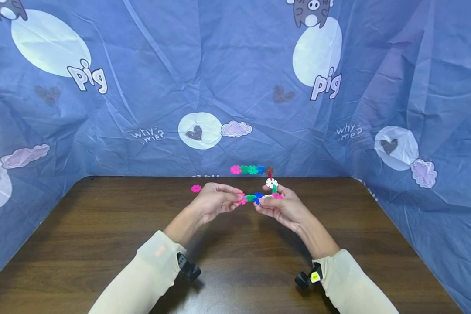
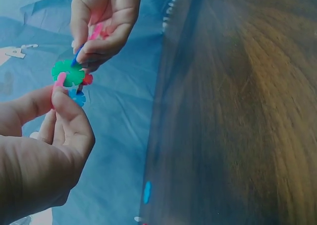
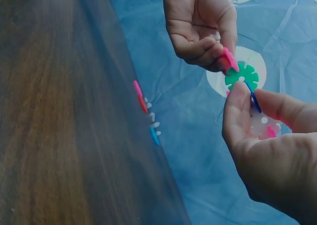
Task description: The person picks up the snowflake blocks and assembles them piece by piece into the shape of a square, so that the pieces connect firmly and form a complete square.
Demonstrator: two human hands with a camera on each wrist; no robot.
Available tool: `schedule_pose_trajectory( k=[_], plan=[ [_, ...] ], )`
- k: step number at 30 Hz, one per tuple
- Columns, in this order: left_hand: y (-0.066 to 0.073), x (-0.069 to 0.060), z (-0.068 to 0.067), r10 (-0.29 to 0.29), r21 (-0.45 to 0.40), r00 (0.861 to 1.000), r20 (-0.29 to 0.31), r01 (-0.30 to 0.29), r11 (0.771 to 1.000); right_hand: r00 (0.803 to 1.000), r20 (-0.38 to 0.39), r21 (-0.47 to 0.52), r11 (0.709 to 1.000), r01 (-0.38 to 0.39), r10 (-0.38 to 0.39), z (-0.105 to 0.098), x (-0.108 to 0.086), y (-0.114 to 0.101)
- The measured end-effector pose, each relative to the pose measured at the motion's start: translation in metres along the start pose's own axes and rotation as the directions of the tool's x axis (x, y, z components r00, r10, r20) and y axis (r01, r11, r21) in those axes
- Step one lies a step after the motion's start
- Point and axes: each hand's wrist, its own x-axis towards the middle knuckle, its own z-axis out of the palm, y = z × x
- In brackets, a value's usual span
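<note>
A chain of joined flower-shaped discs is held up between both hands, bending up at its right side and back left along the top to a pink disc (image 1: 235, 169). My left hand (image 1: 216, 203) pinches a pink disc (image 1: 241, 199) at the chain's lower left end. Beside it a green disc (image 1: 250, 198) joins a blue disc (image 1: 257, 199), which my right hand (image 1: 288, 209) pinches. The green disc (image 3: 242, 77) shows between the fingertips in the right wrist view. A white disc (image 1: 271, 183) is on the chain's right side, above the right fingers.
A separate pink disc (image 1: 196, 188) lies toward the back of the wooden table (image 1: 235, 270), left of the chain. More small pieces, among them a blue one (image 3: 154, 136), show near the table's edge in the right wrist view. A blue printed cloth (image 1: 235, 87) surrounds the table.
</note>
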Motion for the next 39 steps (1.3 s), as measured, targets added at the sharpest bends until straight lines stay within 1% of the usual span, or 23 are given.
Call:
schedule_pose_trajectory(
  k=[5,10,12,14,17,19,20,22,25,28,30,31,34,35,36,38,39],
  plan=[
    [0.001,0.0,-0.003,-0.016,0.016,1.0,0.012,0.016,1.0,1.0,0.012,0.005,1.0,-0.012,0.012,0.0,0.0,0.0],
    [0.001,0.001,-0.008,-0.034,0.033,0.999,0.024,0.033,0.999,1.0,0.019,0.016,1.0,-0.001,0.001,0.001,0.001,-0.001],
    [0.001,0.003,-0.009,-0.038,0.053,0.999,0.013,0.038,0.998,1.0,0.011,0.022,1.0,0.0,0.0,0.001,0.001,-0.002],
    [0.0,0.006,-0.013,-0.036,0.077,0.999,-0.01,0.037,0.996,1.0,0.0,0.027,1.0,-0.004,0.004,0.0,0.001,-0.002],
    [-0.003,0.011,-0.026,-0.011,0.138,0.998,-0.065,0.02,0.99,1.0,-0.007,0.03,0.999,-0.009,0.009,-0.001,0.0,-0.003],
    [-0.006,0.016,-0.039,0.017,0.193,0.995,-0.101,0.003,0.981,1.0,-0.01,0.03,0.999,-0.011,0.011,-0.002,0.0,-0.003],
    [-0.007,0.018,-0.046,0.034,0.226,0.992,-0.118,-0.006,0.974,1.0,-0.012,0.03,0.999,-0.011,0.012,-0.002,0.001,-0.003],
    [-0.008,0.023,-0.061,0.07,0.304,0.986,-0.149,-0.021,0.952,1.0,-0.011,0.027,1.0,-0.012,0.012,-0.003,0.0,-0.004],
    [-0.008,0.029,-0.083,0.121,0.416,0.974,-0.19,-0.032,0.909,1.0,-0.014,0.022,1.0,-0.013,0.013,-0.003,0.001,-0.005],
    [-0.008,0.035,-0.101,0.16,0.522,0.967,-0.2,-0.033,0.852,1.0,-0.016,0.02,1.0,-0.013,0.014,-0.003,0.0,-0.005],
    [-0.008,0.039,-0.109,0.181,0.596,0.965,-0.19,-0.033,0.802,1.0,-0.019,0.021,1.0,-0.015,0.016,-0.004,0.0,-0.005],
    [-0.008,0.041,-0.113,0.189,0.634,0.966,-0.178,-0.034,0.773,1.0,-0.021,0.021,1.0,-0.016,0.016,-0.004,0.0,-0.005],
    [-0.009,0.047,-0.119,0.221,0.74,0.967,-0.13,-0.054,0.67,1.0,-0.026,0.022,1.0,-0.017,0.017,-0.004,0.0,-0.005],
    [-0.01,0.048,-0.121,0.228,0.764,0.967,-0.112,-0.063,0.642,0.999,-0.026,0.023,1.0,-0.017,0.018,-0.004,0.001,-0.005],
    [-0.01,0.05,-0.121,0.234,0.782,0.967,-0.099,-0.07,0.619,0.999,-0.028,0.023,1.0,-0.018,0.019,-0.004,0.001,-0.004],
    [-0.011,0.054,-0.122,0.256,0.824,0.965,-0.056,-0.1,0.558,0.999,-0.027,0.023,1.0,-0.019,0.02,-0.004,0.001,-0.004],
    [-0.01,0.055,-0.122,0.263,0.839,0.964,-0.04,-0.11,0.533,0.999,-0.027,0.021,1.0,-0.018,0.018,-0.004,0.001,-0.004]
  ],
)
